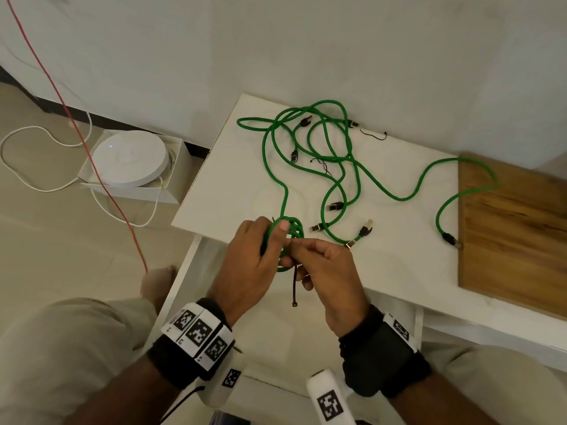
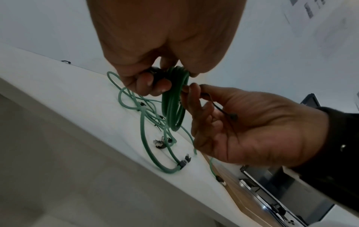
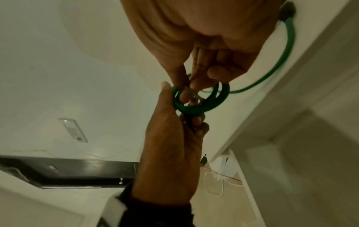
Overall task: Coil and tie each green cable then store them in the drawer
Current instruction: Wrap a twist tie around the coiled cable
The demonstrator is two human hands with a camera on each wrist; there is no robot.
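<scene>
Green braided cable, wound into a small coil (image 1: 290, 237), is held just above the near edge of the white worktop (image 1: 399, 271). The left hand (image 1: 251, 262) is the grip on it: thumb pressed over the top of the loops, fingers curled round the bundle from beneath. In the left wrist view the coil (image 2: 173, 98) hangs below those fingers as several stacked turns.

The right hand (image 1: 328, 271) meets it from the side, fingertips pinching a thin black tie (image 1: 295, 286) at the coil; the tie's free end dangles down below the hands with a small head at its tip. In the left wrist view the tie (image 2: 223, 109) crosses the right palm (image 2: 252, 126).

From the coil one green strand runs up toward the far edge of the worktop and joins the loose green cables (image 1: 322, 148), a tangle lying across the middle and far part of the worktop with black-and-metal plugs scattered through it. One cable trails to the right onto a wooden board (image 1: 515, 234) at the right end. Two more black ties (image 1: 372, 134) lie among the tangle near the far edge.

On the floor to the left, well apart from the worktop, sits a round white device (image 1: 132, 161) in an open box, with white cords and a red cord (image 1: 92, 167) nearby.
</scene>
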